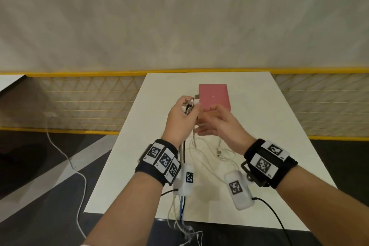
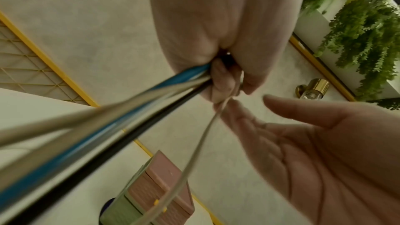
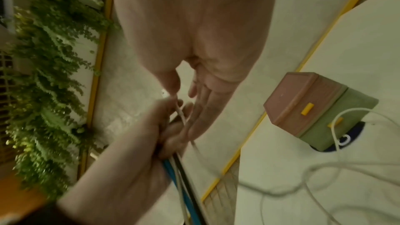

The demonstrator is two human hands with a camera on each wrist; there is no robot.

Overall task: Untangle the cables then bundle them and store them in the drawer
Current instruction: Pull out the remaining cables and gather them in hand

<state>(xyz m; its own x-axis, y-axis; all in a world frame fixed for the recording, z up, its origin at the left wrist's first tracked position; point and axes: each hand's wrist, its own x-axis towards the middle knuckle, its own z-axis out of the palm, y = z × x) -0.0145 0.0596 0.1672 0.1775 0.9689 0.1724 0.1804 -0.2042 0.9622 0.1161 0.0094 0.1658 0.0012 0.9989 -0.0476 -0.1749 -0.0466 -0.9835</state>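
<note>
White and bare over most of its surface, the tabletop [image 1: 259, 136] carried a small drawer box [image 1: 214, 96] near the middle of its far edge. The box had a pink upper part and a green lower part, each with a yellow handle, as the right wrist view showed. In front of the box, toward the middle of the tabletop, loose white cables [image 1: 209, 152] lay in loops, and one connector [image 1: 219, 152] rested among them.

The left hand [image 1: 179, 118] was raised above the tabletop with its fingers curled around a bundle of cables [image 2: 121, 114]: blue, black and pale ones together. Their plugs [image 1: 190, 104] stuck out above the fist, and the rest hung down past the near edge of the tabletop. The right hand [image 1: 221, 124] was just beside the left one, with its palm turned up and its fingers relaxed and spread. One thin white cable [image 2: 201, 145] ran down from the left fist, close to the right fingertips [image 2: 229, 109]; I cannot tell if they touched it.
</note>
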